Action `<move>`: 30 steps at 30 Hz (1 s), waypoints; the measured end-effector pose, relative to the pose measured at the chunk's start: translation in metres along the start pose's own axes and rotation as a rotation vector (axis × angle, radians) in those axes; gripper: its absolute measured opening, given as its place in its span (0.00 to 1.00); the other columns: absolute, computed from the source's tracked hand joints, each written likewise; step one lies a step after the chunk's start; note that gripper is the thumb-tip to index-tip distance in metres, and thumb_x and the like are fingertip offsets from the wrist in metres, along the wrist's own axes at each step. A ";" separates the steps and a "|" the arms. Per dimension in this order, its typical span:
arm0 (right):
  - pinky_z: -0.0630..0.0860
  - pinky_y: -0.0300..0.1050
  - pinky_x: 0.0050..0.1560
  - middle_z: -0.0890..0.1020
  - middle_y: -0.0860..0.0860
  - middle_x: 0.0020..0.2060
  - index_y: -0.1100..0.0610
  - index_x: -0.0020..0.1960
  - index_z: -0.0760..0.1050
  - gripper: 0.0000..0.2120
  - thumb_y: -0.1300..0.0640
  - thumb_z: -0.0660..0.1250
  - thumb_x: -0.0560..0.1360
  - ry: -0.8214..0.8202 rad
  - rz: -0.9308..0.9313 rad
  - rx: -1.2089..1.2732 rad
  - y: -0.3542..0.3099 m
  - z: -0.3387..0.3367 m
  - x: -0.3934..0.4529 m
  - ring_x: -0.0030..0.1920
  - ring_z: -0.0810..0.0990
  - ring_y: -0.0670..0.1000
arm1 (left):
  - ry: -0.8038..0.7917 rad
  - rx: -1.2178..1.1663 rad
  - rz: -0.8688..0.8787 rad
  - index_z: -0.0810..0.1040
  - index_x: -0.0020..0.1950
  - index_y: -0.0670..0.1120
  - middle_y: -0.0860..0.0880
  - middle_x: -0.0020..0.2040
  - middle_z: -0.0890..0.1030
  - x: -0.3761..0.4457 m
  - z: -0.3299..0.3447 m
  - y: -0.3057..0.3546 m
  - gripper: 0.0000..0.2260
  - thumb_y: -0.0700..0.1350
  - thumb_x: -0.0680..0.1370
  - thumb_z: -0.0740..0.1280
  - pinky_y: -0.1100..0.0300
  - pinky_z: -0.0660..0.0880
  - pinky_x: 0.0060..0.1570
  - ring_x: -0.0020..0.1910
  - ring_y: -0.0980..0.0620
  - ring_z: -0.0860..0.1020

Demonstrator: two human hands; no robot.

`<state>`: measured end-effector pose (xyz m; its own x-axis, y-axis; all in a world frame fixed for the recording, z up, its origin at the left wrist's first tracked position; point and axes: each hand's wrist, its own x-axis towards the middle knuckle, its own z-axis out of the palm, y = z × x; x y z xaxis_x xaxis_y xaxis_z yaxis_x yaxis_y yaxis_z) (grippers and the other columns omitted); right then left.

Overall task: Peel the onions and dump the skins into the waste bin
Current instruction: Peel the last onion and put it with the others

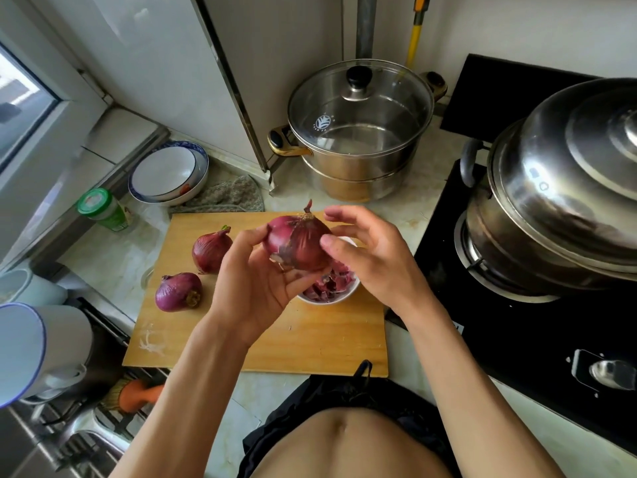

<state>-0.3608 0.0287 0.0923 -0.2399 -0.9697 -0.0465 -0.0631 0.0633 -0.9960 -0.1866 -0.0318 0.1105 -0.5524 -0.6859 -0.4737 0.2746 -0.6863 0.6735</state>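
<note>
Onion skins [329,282], purple and papery, fill a small white bowl [339,295] that sits on the wooden cutting board [310,343] on the tabletop [113,267]; directly above the bowl the left hand [256,277] grips a large red onion [297,242] from below, thumb and fingers curled around it, its dry tip pointing up; the right hand [370,251] meets the onion's right side, thumb pressed on the skin, the other fingers loosely spread and raised above it, holding nothing of their own; two more red onions lie on the board's left half, one [211,249] farther back and one [178,292] nearer, both still in their skins and apart from each other; behind the board a steel steamer pot [358,167] with a glass lid [360,105] shows a bare interior; a large steel lidded pot [551,208] stands on the black stove [517,339] at right; stacked white bowls [169,174] lean at the back left, beside a green-capped jar [103,210].
</note>
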 end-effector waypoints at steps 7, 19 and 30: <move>0.76 0.44 0.65 0.79 0.45 0.63 0.52 0.68 0.74 0.32 0.49 0.78 0.67 -0.033 -0.085 -0.003 0.005 0.003 -0.001 0.63 0.78 0.44 | 0.013 -0.027 -0.002 0.75 0.70 0.39 0.36 0.57 0.84 -0.001 0.003 0.004 0.23 0.50 0.79 0.64 0.52 0.85 0.43 0.46 0.39 0.86; 0.78 0.52 0.61 0.78 0.50 0.59 0.59 0.64 0.77 0.28 0.57 0.81 0.67 0.099 -0.429 -0.154 0.013 0.001 0.000 0.60 0.79 0.50 | -0.151 0.108 0.110 0.75 0.71 0.39 0.35 0.65 0.81 0.001 -0.006 -0.003 0.20 0.42 0.79 0.63 0.47 0.82 0.56 0.62 0.38 0.82; 0.78 0.47 0.59 0.79 0.54 0.54 0.64 0.58 0.80 0.20 0.58 0.79 0.70 0.195 -0.502 -0.270 0.021 0.005 0.001 0.57 0.79 0.49 | -0.181 0.059 0.131 0.71 0.74 0.36 0.34 0.68 0.78 0.006 -0.013 -0.007 0.27 0.41 0.75 0.69 0.46 0.80 0.59 0.66 0.37 0.80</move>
<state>-0.3572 0.0283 0.0710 -0.2885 -0.8373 0.4644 -0.4524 -0.3083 -0.8368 -0.1821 -0.0342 0.0956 -0.6487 -0.7100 -0.2740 0.3099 -0.5752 0.7570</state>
